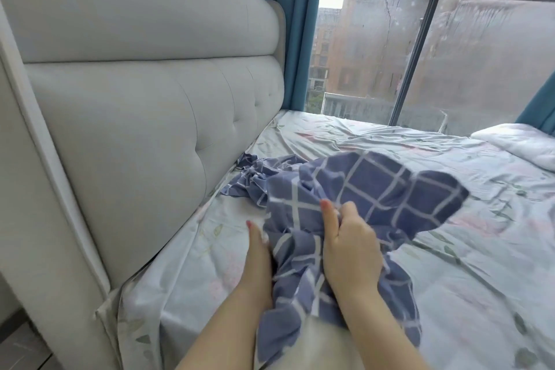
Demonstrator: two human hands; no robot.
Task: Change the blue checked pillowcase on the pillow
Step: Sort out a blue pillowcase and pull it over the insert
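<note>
The blue checked pillowcase lies bunched over the pillow in the middle of the bed, its far corner puffed up. A strip of the white pillow shows at the bottom where the case ends. My right hand grips a fold of the case from on top, fingers curled into the cloth. My left hand is at the case's left edge; its fingers are tucked under the cloth and mostly hidden. A second blue checked cloth lies crumpled by the headboard.
The bed carries a pale floral sheet. A padded grey headboard rises on the left. A white pillow or duvet lies at the far right. Behind the bed are a large window and blue curtains.
</note>
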